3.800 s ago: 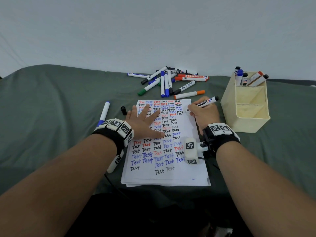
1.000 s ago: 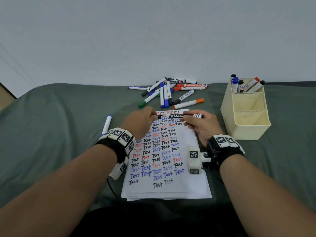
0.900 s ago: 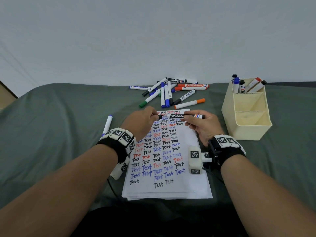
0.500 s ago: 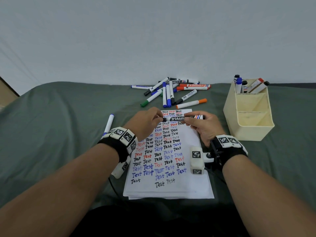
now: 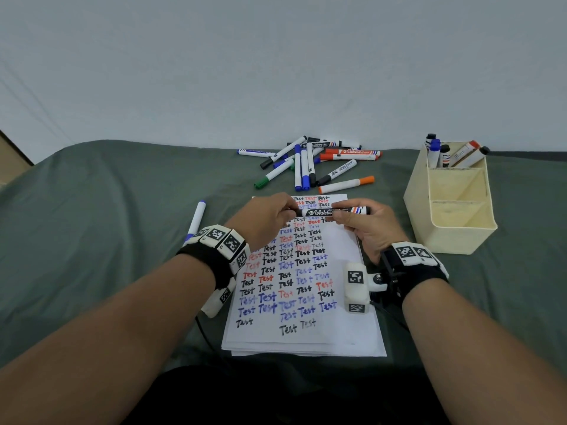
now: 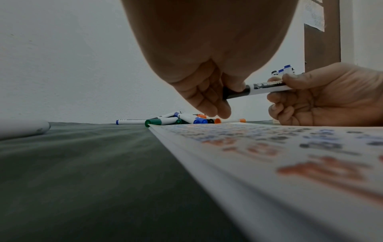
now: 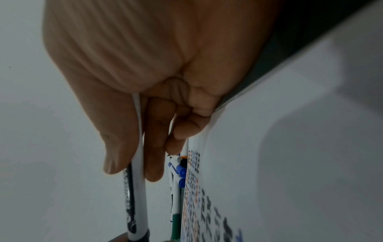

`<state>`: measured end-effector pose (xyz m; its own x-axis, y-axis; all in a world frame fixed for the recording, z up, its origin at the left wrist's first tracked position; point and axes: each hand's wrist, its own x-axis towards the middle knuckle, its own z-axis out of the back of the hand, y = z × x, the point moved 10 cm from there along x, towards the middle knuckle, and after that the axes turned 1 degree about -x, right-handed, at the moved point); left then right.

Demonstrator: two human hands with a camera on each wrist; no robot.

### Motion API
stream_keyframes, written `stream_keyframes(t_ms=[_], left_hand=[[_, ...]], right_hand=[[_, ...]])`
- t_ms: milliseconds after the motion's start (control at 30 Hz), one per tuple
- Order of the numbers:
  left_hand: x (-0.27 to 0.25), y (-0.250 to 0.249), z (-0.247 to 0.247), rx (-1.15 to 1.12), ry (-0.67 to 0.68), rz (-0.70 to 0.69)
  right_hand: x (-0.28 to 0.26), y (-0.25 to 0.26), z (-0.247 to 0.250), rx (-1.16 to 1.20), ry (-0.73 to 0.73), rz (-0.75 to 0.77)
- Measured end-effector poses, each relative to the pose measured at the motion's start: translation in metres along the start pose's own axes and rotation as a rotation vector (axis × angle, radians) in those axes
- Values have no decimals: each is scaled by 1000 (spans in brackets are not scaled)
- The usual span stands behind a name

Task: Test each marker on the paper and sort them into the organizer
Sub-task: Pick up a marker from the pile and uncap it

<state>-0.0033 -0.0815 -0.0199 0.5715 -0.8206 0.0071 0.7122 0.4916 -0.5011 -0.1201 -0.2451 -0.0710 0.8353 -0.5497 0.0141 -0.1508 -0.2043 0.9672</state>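
Note:
A black-capped whiteboard marker (image 5: pixel 331 211) lies level above the top of the test paper (image 5: pixel 337 332), held between both hands. My left hand (image 5: pixel 270 222) pinches the black cap (image 6: pixel 236 93) at the marker's left end; the cap sits against the barrel. My right hand (image 5: pixel 365 228) grips the white barrel (image 6: pixel 267 88) between thumb and fingers, its heel resting on the paper. In the right wrist view the marker (image 7: pixel 136 196) runs out from under the right hand's fingers (image 7: pixel 154 163). The cream organizer (image 5: pixel 454 228) stands at the right, with several markers in its back compartment.
A pile of several loose markers (image 5: pixel 306 167) lies beyond the paper, an orange-capped one (image 5: pixel 346 184) nearest it. One blue marker (image 5: pixel 196 219) lies alone on the green cloth to the left of my left wrist. A wall stands behind the table.
Earlier my right hand wrote with the marker while the left lay flat on the paper. The left hand has since picked up the cap and brought it onto the marker's tip.

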Motion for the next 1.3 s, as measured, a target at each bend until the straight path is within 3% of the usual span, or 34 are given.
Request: stream_keyframes(t_ms=[533, 833, 933, 1100, 1300], left_hand=[[1, -1, -5, 17, 66, 50], [2, 3, -7, 25, 28, -12], [4, 18, -19, 151, 98, 21], [2, 41, -49, 376, 327, 124], [4, 52, -57, 377, 377, 159]], right_hand=[[-1, -1, -7, -100, 27, -34], [0, -1, 1, -92, -43, -33], [0, 0, 8, 11, -126, -27], [-2, 4, 12, 36, -204, -26], [-5, 26, 5, -77, -200, -22]])
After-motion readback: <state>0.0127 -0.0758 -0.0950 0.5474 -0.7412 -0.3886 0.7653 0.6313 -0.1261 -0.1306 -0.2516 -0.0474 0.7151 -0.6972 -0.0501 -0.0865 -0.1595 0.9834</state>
